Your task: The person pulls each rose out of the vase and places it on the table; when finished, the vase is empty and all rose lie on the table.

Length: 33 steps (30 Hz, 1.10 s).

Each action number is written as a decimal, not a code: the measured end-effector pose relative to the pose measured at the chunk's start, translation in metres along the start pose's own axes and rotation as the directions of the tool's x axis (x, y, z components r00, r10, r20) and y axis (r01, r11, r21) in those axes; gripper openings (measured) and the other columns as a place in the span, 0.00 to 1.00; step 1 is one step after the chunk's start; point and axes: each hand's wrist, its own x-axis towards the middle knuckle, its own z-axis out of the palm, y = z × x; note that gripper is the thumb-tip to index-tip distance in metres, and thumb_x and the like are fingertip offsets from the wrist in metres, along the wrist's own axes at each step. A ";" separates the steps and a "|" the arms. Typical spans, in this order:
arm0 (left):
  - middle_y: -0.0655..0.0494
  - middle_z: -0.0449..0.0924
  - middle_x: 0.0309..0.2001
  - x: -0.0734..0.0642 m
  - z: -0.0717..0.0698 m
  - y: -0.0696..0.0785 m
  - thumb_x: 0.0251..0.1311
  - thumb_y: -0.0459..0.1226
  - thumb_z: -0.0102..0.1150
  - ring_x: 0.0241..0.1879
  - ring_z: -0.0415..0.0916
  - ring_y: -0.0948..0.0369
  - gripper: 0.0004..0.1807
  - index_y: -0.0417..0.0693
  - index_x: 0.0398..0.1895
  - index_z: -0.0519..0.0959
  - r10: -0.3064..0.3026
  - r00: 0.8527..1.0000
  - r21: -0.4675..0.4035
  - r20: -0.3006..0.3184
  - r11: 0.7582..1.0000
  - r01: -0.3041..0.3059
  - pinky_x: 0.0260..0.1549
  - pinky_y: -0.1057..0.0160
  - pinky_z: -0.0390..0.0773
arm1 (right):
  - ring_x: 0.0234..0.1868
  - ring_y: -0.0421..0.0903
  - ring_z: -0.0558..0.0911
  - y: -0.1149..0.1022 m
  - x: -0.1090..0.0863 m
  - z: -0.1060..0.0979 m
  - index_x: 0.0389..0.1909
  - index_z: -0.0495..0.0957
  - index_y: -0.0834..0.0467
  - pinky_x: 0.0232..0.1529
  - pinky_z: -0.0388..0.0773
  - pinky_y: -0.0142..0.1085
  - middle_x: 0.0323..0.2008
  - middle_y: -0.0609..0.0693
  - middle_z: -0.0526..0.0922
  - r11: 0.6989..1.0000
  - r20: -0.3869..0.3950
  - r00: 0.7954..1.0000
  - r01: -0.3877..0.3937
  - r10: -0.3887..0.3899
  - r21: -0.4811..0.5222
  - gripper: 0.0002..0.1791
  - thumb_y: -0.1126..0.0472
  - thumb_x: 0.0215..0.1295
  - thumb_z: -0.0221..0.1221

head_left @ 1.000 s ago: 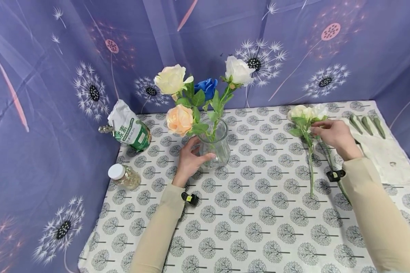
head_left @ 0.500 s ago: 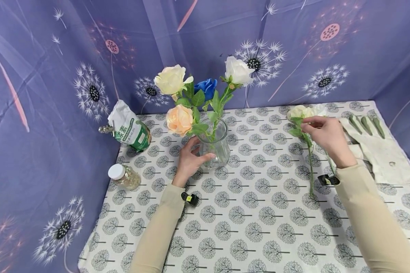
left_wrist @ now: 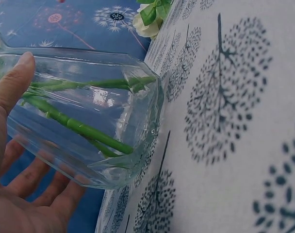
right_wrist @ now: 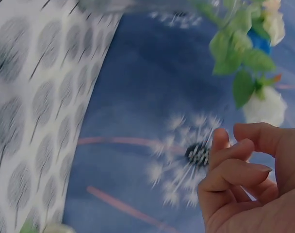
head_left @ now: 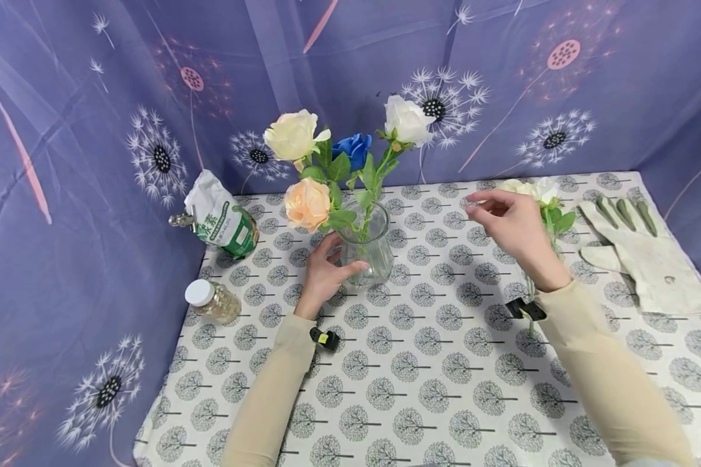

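A clear glass vase (head_left: 375, 264) stands on the table with a cream rose (head_left: 294, 135), a peach rose (head_left: 307, 205), a blue rose (head_left: 353, 151) and a white rose (head_left: 407, 121) in it. My left hand (head_left: 322, 277) grips its side, thumb in front and fingers behind; green stems (left_wrist: 79, 126) show through the glass in the left wrist view. My right hand (head_left: 516, 228) is in the air right of the vase, its fingers loosely bent with nothing between them. Behind that hand lie white and cream roses (head_left: 544, 189), partly hidden by the hand and wrist.
At the left stand a white and green bag (head_left: 224, 217), clipped at its top, and a white-capped jar (head_left: 213, 301). A pair of pale gloves (head_left: 648, 266) lies at the far right. A purple dandelion-print curtain (head_left: 350, 58) hangs behind the tree-print tablecloth (head_left: 420, 402).
My right hand has left the lying roses and moved left toward the vase, uncovering the gloves. The left hand and the vase have stayed in place.
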 end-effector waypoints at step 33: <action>0.41 0.81 0.71 0.001 0.001 -0.001 0.48 0.37 0.89 0.69 0.82 0.41 0.47 0.49 0.74 0.77 0.012 1.000 -0.009 -0.007 1.000 -0.012 0.73 0.50 0.85 | 0.26 0.37 0.79 -0.078 0.029 0.104 0.58 0.88 0.59 0.25 0.78 0.25 0.43 0.59 0.93 0.968 0.010 0.986 0.160 -0.165 0.195 0.18 0.60 0.70 0.72</action>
